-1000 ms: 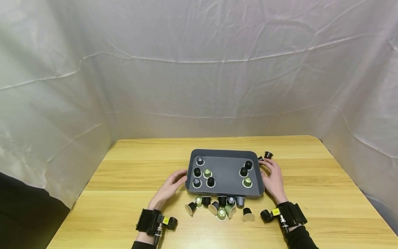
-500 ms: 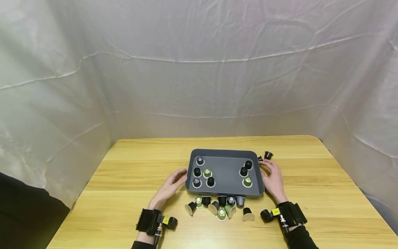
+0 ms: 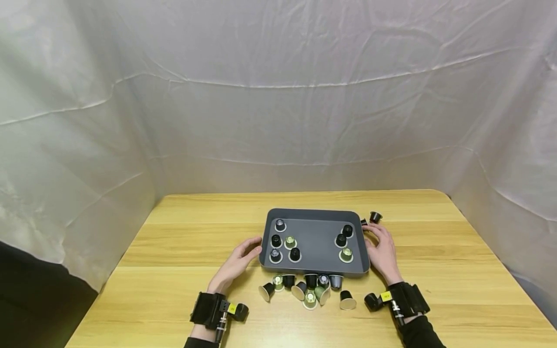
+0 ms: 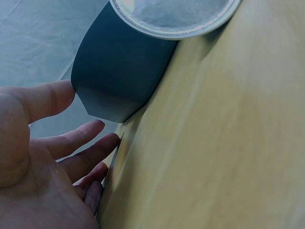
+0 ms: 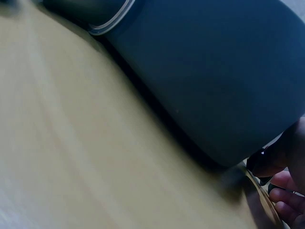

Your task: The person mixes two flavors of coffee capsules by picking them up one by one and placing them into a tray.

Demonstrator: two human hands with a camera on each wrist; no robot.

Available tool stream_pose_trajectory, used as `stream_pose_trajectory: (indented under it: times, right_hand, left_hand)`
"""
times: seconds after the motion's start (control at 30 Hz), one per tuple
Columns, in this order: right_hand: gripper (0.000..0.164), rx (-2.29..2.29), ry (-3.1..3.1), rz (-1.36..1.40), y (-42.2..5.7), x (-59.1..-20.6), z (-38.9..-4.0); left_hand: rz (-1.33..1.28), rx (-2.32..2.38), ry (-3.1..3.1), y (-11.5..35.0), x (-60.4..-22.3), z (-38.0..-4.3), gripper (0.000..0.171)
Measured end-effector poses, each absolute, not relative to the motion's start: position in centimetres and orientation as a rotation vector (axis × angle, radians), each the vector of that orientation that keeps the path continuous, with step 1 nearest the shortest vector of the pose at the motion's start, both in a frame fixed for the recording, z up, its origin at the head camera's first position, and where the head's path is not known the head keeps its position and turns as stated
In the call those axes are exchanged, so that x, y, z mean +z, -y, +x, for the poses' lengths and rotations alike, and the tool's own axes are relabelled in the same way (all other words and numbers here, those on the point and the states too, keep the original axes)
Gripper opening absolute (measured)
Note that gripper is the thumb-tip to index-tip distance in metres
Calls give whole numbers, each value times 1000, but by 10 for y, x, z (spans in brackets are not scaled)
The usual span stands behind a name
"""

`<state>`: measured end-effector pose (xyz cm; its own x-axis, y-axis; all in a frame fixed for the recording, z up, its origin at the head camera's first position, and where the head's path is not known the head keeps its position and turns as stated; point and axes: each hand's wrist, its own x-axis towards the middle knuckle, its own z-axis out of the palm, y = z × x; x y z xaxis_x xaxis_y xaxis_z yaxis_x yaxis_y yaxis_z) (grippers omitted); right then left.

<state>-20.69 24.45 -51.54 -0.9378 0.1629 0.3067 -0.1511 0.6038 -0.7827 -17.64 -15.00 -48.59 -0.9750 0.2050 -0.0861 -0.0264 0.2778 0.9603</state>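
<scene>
A dark grey rectangular tray lies on the table between the two hands. Coffee capsules stand upside down in it: several at its left, with a green capsule among them, and three at its right. My left hand is at the tray's left side; in the left wrist view the thumb touches the tray wall, the other fingers spread below. Along the right side lies my right hand, its fingers loosely bent near the far corner. In the right wrist view the fingertips show only partly, beside the tray wall.
Several loose capsules lie along the tray's front edge, including a black capsule at the right and another black capsule at the left. Beyond my right hand is a black capsule. A pale curtain surrounds the wooden table.
</scene>
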Motion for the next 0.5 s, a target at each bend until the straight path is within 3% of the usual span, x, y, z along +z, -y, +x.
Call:
stream_pose_trajectory:
  times: [0.5]
  right_hand:
    - [33, 1253, 2474, -8, -243, -513, -206]
  left_hand:
    - [170, 1782, -2366, 149, -488, -178, 48]
